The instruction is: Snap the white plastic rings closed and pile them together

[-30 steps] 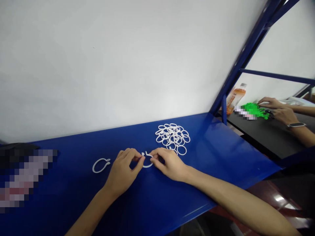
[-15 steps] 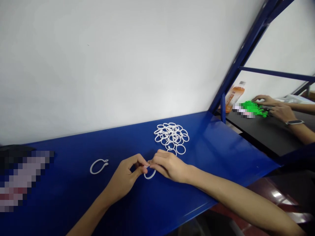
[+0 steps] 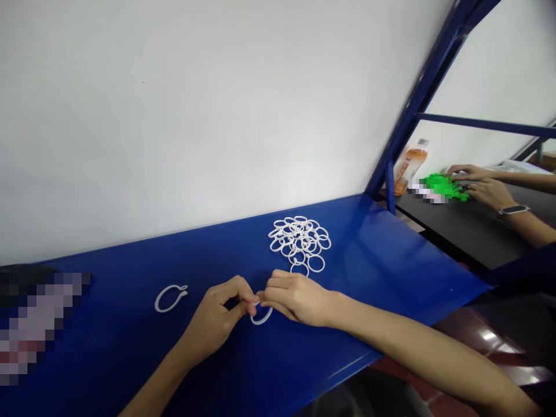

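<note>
My left hand (image 3: 217, 318) and my right hand (image 3: 295, 296) meet over the blue shelf (image 3: 369, 260), both pinching the top of one white plastic ring (image 3: 262, 316). The ring's lower loop hangs below my fingertips just above the shelf. A pile of several white rings (image 3: 299, 242) lies just beyond my right hand. One closed white ring (image 3: 168, 297) lies alone to the left of my left hand.
A white wall rises behind the shelf. A blue frame post (image 3: 417, 98) slants up at the right. Beyond it, another person's hands (image 3: 486, 185) work at green parts (image 3: 441, 186) on a dark table, beside an orange bottle (image 3: 408, 165). A blurred patch sits at far left.
My two hands have drawn together and slid slightly toward me; the ring's open ends, apart a second ago, are now pinched together between my fingertips.
</note>
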The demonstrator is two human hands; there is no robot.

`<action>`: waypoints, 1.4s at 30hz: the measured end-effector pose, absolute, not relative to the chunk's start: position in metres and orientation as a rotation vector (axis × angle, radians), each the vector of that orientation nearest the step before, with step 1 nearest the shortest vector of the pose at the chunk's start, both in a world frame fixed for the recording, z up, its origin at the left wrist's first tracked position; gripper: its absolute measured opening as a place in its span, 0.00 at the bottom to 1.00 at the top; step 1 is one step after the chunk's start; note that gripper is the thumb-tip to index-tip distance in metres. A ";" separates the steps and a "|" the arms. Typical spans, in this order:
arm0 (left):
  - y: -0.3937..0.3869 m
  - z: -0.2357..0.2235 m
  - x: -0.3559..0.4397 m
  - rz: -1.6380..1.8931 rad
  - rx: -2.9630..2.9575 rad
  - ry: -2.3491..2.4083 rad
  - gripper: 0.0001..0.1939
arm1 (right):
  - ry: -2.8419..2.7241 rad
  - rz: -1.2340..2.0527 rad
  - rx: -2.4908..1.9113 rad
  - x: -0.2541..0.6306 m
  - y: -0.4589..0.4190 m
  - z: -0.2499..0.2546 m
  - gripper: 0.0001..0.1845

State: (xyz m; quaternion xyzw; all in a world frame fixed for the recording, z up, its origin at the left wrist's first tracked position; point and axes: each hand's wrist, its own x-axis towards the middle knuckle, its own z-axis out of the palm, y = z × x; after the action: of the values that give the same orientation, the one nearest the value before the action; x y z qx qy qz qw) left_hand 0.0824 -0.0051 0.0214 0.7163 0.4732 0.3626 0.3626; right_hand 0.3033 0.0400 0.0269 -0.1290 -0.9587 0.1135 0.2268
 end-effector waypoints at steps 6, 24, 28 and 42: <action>-0.002 0.028 0.084 0.895 1.909 1.444 0.13 | -2.557 0.225 -0.499 0.298 0.040 0.028 0.17; 0.018 0.013 -0.032 0.167 2.213 2.159 0.18 | -2.393 0.014 -1.533 0.333 0.087 0.040 0.07; 0.019 0.022 -0.013 0.174 2.135 2.110 0.16 | -2.348 -0.033 -1.534 0.334 0.087 0.042 0.10; 0.013 0.024 0.041 0.343 2.221 1.876 0.13 | -1.688 0.964 -0.901 0.335 0.097 0.048 0.27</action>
State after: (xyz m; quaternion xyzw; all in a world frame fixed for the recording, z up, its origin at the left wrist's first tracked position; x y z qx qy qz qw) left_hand 0.0412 0.0135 0.0243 0.7544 0.6372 0.1166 0.1066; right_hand 0.3353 0.0972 0.0476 -0.3690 -0.6916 0.3951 0.4791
